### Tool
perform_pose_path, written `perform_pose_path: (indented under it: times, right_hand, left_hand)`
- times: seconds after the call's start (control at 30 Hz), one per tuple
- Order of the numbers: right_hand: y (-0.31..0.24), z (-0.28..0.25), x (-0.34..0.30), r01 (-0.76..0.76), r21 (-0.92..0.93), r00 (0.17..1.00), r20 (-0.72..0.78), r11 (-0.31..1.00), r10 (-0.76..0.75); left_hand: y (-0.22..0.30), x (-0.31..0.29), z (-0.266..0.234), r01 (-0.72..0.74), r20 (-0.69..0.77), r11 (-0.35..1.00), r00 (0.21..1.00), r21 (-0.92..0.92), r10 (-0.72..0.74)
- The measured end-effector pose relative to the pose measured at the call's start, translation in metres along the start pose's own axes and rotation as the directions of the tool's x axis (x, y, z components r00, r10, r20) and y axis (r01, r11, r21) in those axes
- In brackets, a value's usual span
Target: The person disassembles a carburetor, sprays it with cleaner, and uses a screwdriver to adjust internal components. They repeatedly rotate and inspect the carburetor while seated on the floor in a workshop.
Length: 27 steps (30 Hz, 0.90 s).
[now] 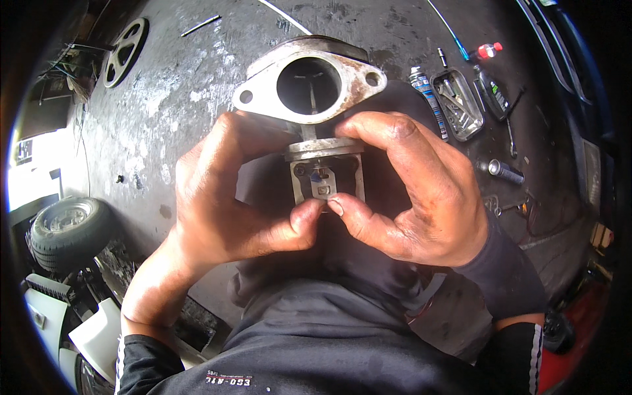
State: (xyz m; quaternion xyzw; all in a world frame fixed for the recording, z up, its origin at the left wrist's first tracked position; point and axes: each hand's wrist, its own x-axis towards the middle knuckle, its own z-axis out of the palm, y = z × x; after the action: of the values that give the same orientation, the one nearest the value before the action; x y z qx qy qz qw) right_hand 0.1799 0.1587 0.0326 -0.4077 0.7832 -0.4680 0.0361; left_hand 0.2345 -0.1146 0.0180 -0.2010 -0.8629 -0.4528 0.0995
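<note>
Held up in front of my lap is a flanged metal valve [359, 99], with a round dark bore, a bolt hole at each end of its flange and rust stains on the right. A thin rod shows inside the bore. Below it, toward me, sits the valve's bracket end [326, 148] with an open frame and a small metal piece inside. My left hand [227, 187] grips the left side, fingers behind the flange, thumb at the frame's lower edge. My right hand [421, 191] mirrors it, closed on the right side, its thumb tip touching the small piece.
On the grey floor at right are a metal tray of tools [457, 105], a blue-and-white spray can [426, 92], a dark bottle [490, 92], a red-capped bottle [488, 51] and another can [505, 171]. A tyre [69, 230] lies at left, a wheel-shaped part [126, 52] beyond it.
</note>
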Motion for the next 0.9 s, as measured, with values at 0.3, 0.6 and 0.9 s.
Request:
perform_pose_path:
  times: [0.3,0.6,0.9]
  right_hand:
    - [0.004,0.006,0.0,0.052,-0.034,0.998,-0.027,0.998,-0.053]
    - [0.004,0.001,0.002,0.049,-0.01,0.999,-0.011,0.999,-0.049]
    - [0.007,-0.002,0.004,0.057,0.029,0.998,-0.007,0.998,-0.057]
  left_hand:
    - [-0.005,0.008,-0.001,-0.156,0.011,0.983,0.988,0.098,0.156]
    - [-0.004,0.004,0.003,-0.055,-0.042,0.999,0.998,0.004,0.055]
    - [0.001,-0.002,-0.012,0.007,0.191,1.0,0.982,-0.016,-0.004]
